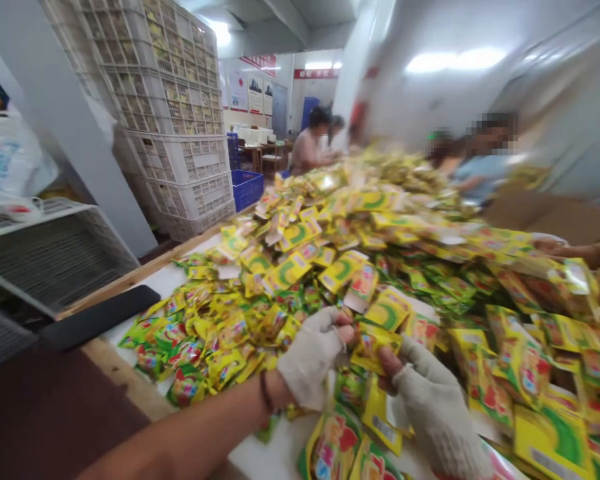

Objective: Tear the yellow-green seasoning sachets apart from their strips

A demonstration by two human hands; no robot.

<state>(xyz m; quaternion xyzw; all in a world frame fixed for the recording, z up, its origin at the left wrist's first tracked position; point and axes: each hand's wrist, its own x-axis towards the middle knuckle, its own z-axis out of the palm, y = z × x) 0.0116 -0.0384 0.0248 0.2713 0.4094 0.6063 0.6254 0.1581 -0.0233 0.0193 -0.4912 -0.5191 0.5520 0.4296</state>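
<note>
Between my two gloved hands is a small yellow candy packet (369, 345). My left hand (314, 357), in a white glove with bare fingertips, pinches its left side. The thumb and fingers of my right hand (433, 397), gloved the same way, close on its right side. Under and around my hands lie small yellow-and-green packets (220, 340) and flat yellow cardboard boxes (343, 270), heaped together. Larger packets with red fruit pictures (333, 440) lie just below my hands on the white tabletop (260, 460).
A black phone-like slab (103, 317) lies on the wooden table edge at left. White crates (180, 127) stand stacked beyond it, beside a blue crate (247, 188). Co-workers (310, 143) sit around the heap; another person's hand (553, 247) reaches in at right.
</note>
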